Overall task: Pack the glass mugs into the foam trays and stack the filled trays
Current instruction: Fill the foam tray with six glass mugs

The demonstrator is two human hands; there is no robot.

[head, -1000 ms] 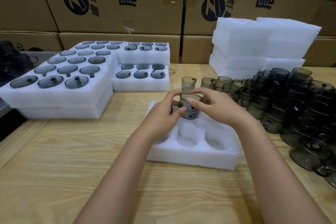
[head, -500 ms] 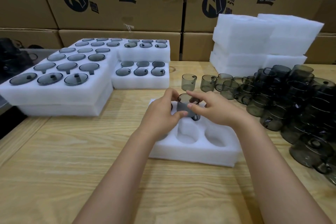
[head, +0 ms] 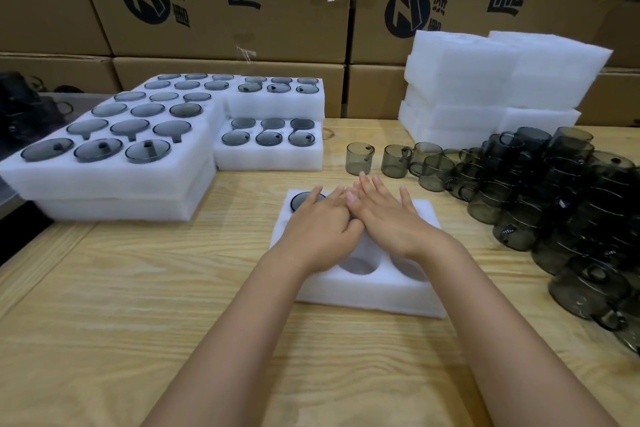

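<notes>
A white foam tray [head: 367, 295] with round pockets lies on the wooden table in front of me. Both my hands lie flat on its far row, fingers straight. My left hand [head: 317, 229] covers the far-left part, where the rim of a smoky glass mug [head: 298, 199] shows in its pocket. My right hand [head: 388, 218] presses on the far-middle pocket, hiding the mug under it. Two near pockets [head: 358, 265] are open and hold nothing. Loose smoky glass mugs [head: 360, 158] stand just beyond the tray.
A large heap of glass mugs [head: 561, 204] fills the right side of the table. Filled foam trays [head: 114, 166] are stacked at the left and back middle [head: 270, 152]. Blank foam trays [head: 485, 80] pile up at back right. Cardboard boxes [head: 214, 0] form the back wall.
Both hands lowered the held mug into the far-middle pocket, then let go and flattened out on top of the tray's far row.
</notes>
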